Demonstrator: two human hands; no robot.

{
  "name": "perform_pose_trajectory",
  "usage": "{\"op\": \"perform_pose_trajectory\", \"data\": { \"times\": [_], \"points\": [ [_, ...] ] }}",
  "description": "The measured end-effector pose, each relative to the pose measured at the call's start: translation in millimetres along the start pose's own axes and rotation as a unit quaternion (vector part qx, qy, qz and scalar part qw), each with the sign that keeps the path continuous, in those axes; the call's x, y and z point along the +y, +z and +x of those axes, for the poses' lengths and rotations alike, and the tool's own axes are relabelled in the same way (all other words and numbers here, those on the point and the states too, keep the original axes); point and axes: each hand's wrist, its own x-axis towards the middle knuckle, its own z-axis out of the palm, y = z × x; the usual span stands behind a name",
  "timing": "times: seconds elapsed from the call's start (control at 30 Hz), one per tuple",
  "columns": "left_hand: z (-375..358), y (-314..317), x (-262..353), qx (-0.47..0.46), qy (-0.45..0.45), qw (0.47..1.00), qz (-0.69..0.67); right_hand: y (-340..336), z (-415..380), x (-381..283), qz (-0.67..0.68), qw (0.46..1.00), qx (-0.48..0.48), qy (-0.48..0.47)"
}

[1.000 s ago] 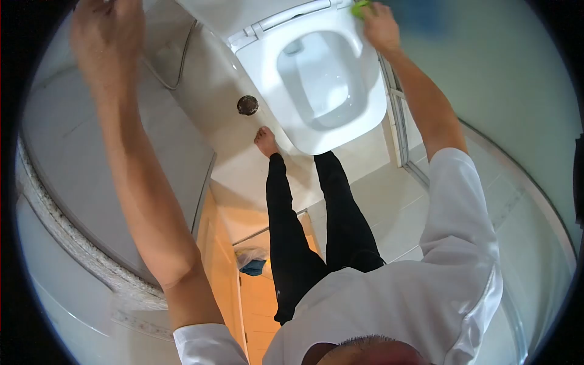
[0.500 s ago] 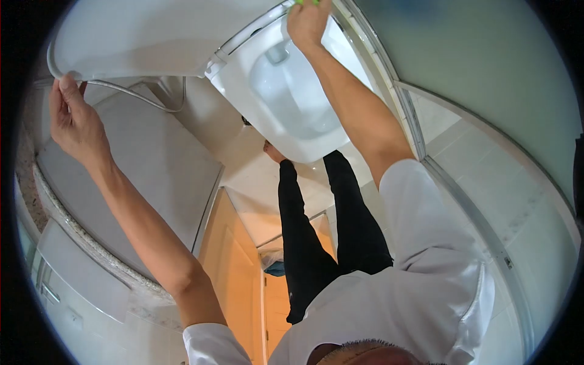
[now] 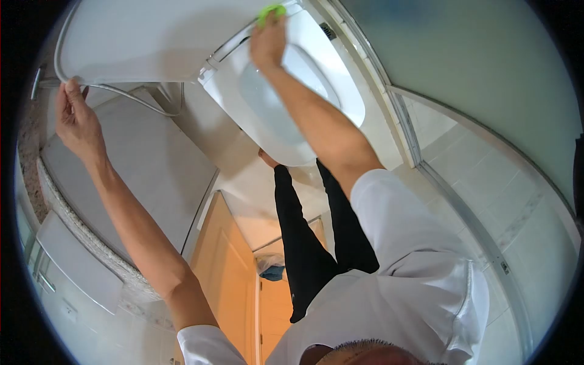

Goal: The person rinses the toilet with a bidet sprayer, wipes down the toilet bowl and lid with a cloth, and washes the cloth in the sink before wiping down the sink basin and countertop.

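Note:
My left hand [image 3: 82, 125] pinches the edge of the raised toilet lid [image 3: 140, 42] at the upper left, thumb and fingers on its rim. Fingers of my right hand [image 3: 267, 45] are closed around a bright green cloth [image 3: 272, 12], which is partly hidden by the hand. The cloth is at the back of the white toilet [image 3: 348, 100], by the hinge end of the lid. Beneath my right forearm lies the open bowl [image 3: 258, 91], with its far side in view.
A grey-white cabinet panel [image 3: 146, 176] and stone-edged counter [image 3: 91, 237] stand at the left. Below the lid hangs a thin hose [image 3: 137, 97]. A frosted glass shower screen [image 3: 474, 67] with a metal frame rises on the right. An orange-lit door [image 3: 228, 255] is behind my legs.
My right hand has moved left and down with the green cloth, and more of the cloth shows. My left hand keeps its hold on the lid. The view has shifted slightly.

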Motion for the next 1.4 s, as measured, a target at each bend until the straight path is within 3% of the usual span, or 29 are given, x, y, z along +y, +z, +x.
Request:
{"op": "perform_pose_trajectory", "data": {
  "times": [0.03,0.1,0.13,0.17,0.2,0.23,0.27,0.3,0.4,0.43,0.47,0.5,0.57,0.6,0.67,0.77,0.83,0.9,0.93,0.97,1.03,1.1,1.17,1.2,1.27,1.3,1.4],
  "points": [
    [-1,4,2,-0.005,0.0,1.0,0.001,18,-22,-1,0.042,0.999,-0.005,-0.005],
    [-4,8,9,0.041,-0.001,0.999,-0.013,2,-83,-20,-0.043,0.968,-0.216,-0.122],
    [-6,6,13,0.041,0.0,0.999,-0.009,-15,-102,-31,0.019,0.953,-0.285,-0.099],
    [-10,3,17,0.042,0.022,0.996,0.08,-31,-115,-41,0.084,0.928,-0.353,-0.08],
    [-15,-3,23,0.043,0.044,0.983,0.171,-47,-128,-46,0.094,0.937,-0.337,-0.01],
    [-22,-9,36,0.006,0.002,0.99,0.141,-63,-136,-41,0.103,0.94,-0.321,0.057],
    [-35,-12,51,-0.026,-0.042,0.993,0.108,-84,-139,-21,0.144,0.944,-0.297,0.021],
    [-53,-12,64,-0.02,-0.077,0.995,0.058,-112,-145,-9,0.397,0.811,-0.312,0.295],
    [-116,-11,110,0.026,-0.222,0.959,-0.172,-246,-95,17,0.412,0.752,-0.261,0.443],
    [-142,-14,117,0.03,-0.238,0.947,-0.213,-243,-100,40,0.328,0.8,-0.247,0.437],
    [-165,-15,126,0.034,-0.252,0.933,-0.254,-336,-50,18,0.412,0.776,-0.269,0.393],
    [-183,-16,145,0.04,-0.3,0.918,-0.255,-369,-31,38,0.393,0.814,-0.237,0.356],
    [-210,-18,190,0.023,-0.395,0.892,-0.218,-427,21,33,0.306,0.869,-0.101,0.376],
    [-223,-17,201,0.037,-0.437,0.852,-0.286,-453,49,31,0.286,0.899,-0.096,0.318],
    [-247,-11,213,0.068,-0.46,0.827,-0.316,-479,96,-12,0.305,0.909,-0.128,0.253],
    [-278,-5,215,0.105,-0.508,0.777,-0.356,-441,143,-92,0.191,0.948,-0.184,0.173],
    [-289,-3,215,0.109,-0.576,0.719,-0.373,-391,168,-111,0.12,0.946,-0.261,0.149],
    [-303,-7,209,0.07,-0.58,0.713,-0.388,-322,184,-118,0.067,0.923,-0.348,0.147],
    [-311,-9,205,0.027,-0.583,0.705,-0.402,-284,190,-114,0.081,0.891,-0.421,0.148],
    [-319,-9,202,0.029,-0.587,0.703,-0.401,-241,193,-112,0.045,0.874,-0.448,0.182],
    [-335,-6,192,-0.029,-0.602,0.697,-0.389,-143,205,-52,0.055,0.871,-0.464,0.155],
    [-349,-1,186,-0.037,-0.601,0.696,-0.392,-74,205,-13,0.03,0.881,-0.445,0.158],
    [-354,3,184,-0.046,-0.599,0.693,-0.398,-9,173,-26,-0.255,0.88,-0.389,0.091],
    [-359,5,181,-0.044,-0.596,0.689,-0.41,13,149,-32,-0.258,0.879,-0.391,0.087],
    [-370,10,176,-0.044,-0.591,0.681,-0.429,43,94,-35,-0.416,0.871,-0.259,-0.031],
    [-373,11,173,-0.044,-0.59,0.679,-0.435,51,70,-45,-0.422,0.868,-0.261,-0.031],
    [-376,11,171,-0.033,-0.571,0.676,-0.464,81,0,-69,-0.517,0.785,-0.297,-0.171]
  ]
}}
